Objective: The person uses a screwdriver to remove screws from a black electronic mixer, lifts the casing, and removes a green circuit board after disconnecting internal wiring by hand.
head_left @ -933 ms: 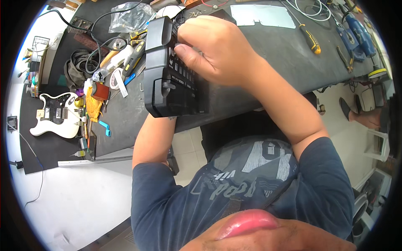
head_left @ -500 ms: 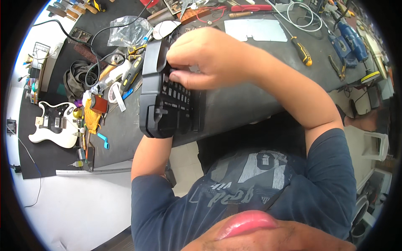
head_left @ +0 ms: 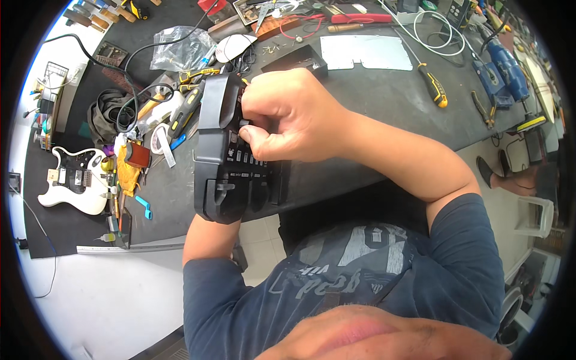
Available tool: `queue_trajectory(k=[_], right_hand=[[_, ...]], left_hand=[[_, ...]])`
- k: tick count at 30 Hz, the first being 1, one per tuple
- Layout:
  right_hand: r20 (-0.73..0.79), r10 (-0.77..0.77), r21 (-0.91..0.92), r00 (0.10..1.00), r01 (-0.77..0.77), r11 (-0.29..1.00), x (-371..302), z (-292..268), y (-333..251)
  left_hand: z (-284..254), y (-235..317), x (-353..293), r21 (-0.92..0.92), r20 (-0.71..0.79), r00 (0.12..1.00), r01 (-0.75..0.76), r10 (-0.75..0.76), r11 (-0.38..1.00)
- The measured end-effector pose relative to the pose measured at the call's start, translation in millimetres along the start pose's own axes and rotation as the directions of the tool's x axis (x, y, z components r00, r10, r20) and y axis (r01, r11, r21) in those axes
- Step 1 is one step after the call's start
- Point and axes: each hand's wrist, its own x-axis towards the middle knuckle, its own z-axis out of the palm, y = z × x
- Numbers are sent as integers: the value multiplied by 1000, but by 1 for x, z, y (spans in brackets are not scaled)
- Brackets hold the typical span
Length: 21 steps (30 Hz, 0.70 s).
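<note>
A chunky black device with rows of small buttons on its face is held up over the bench's near edge. My left forearm rises behind its lower end; the left hand itself is hidden there, supporting it from behind. My right hand is curled over the button face, thumb and forefinger pinched around a small ridged grey knob. The upper part of the face is covered by that hand.
A dark shallow box and a pale metal sheet lie beyond my right hand. A screwdriver and pliers are at right. At left are a white guitar body, a utility knife and cables. Another person's leg shows at far right.
The device and both arms have come lower in the picture, toward me. The dark box behind them now shows. My right thumb and forefinger stay at the device's face.
</note>
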Motion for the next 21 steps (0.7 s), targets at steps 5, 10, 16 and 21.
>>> queue_trajectory(k=[5,10,16,21], right_hand=[[-70,-37,-13,997,36,999,-2,4,0],[-125,-124,-78,984,115,990,-2,6,4],[-172,-132,12,976,136,991,-9,4,8],[63,246,-156,967,-234,960,-12,-37,4]], left_hand=[[10,13,-7,201,-11,1000,-23,26,979],[18,19,-12,335,-27,999,-27,38,942],[28,25,-5,483,-36,998,-27,50,875],[-30,-14,30,-132,273,957,-61,96,989]])
